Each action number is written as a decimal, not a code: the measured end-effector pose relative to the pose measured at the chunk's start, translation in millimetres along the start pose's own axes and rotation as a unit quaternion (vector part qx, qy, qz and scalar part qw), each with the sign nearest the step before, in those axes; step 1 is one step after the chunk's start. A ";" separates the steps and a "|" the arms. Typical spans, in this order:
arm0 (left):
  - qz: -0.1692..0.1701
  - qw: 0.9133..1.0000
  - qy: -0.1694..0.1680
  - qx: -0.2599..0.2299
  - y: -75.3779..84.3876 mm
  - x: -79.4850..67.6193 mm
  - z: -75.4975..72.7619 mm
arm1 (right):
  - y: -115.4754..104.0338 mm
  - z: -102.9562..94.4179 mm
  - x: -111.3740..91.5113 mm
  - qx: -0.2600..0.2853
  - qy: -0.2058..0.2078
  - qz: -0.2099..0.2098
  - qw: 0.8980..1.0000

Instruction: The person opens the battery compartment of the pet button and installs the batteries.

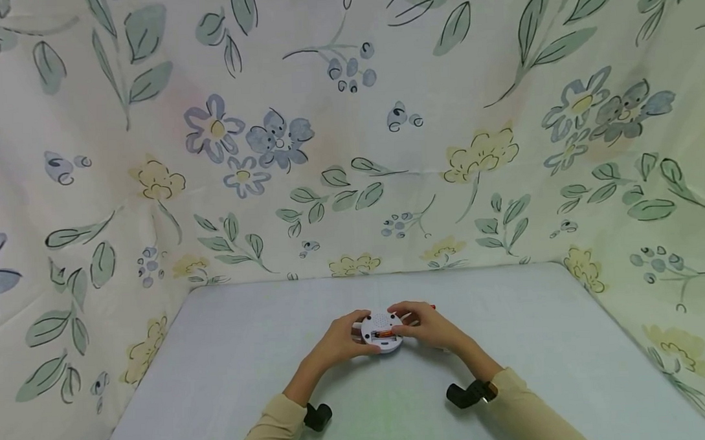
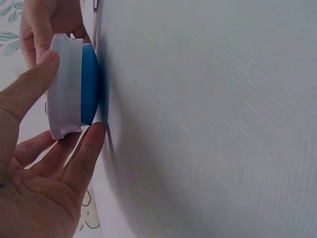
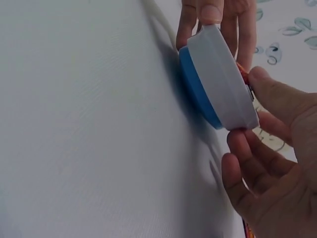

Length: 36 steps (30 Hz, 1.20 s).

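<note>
A round white device with a blue underside [image 1: 382,322] lies face down between both hands at the middle of the table. Its white back has speaker holes and a battery compartment with an orange battery [image 1: 384,333] in it. My left hand [image 1: 340,340] grips the rim from the left, thumb on the near edge. From the right, my right hand [image 1: 429,326] puts its thumb on the battery's end, its fingers curled at the far rim. In the right wrist view the orange battery [image 3: 242,73] shows just past the thumb tip; the blue part [image 3: 198,91] faces the table.
A small red thing [image 1: 433,306] peeks out behind the right hand. The white table [image 1: 246,353] is backed by a floral cloth [image 1: 350,149] that also hangs at both sides. Black wrist cameras [image 1: 466,395] sit on both forearms.
</note>
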<state>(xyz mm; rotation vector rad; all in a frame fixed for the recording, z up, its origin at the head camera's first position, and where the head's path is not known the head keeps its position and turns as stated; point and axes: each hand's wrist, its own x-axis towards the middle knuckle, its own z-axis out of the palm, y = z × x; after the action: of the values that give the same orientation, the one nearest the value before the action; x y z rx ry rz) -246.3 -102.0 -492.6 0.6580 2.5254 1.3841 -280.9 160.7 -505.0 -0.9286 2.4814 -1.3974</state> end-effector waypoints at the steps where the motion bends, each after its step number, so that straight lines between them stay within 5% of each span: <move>1: 0.000 1.000 0.000 0.002 0.4 0.1 0.2 | -0.4 -0.3 0.5 0.002 0.002 0.000 1.000; 25: -0.001 0.999 0.001 0.036 8.5 4.5 1.3 | -20.3 9.3 8.0 0.033 0.056 0.101 0.993; 36: -0.017 1.000 0.003 0.023 8.0 1.0 -0.4 | -8.7 2.4 1.1 0.024 0.029 0.061 0.997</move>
<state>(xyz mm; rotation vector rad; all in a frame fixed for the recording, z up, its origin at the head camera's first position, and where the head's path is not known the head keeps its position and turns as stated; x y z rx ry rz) -245.1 -98.1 -485.6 0.6166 2.5691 1.3217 -276.9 155.0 -499.1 -0.7237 2.4860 -1.4572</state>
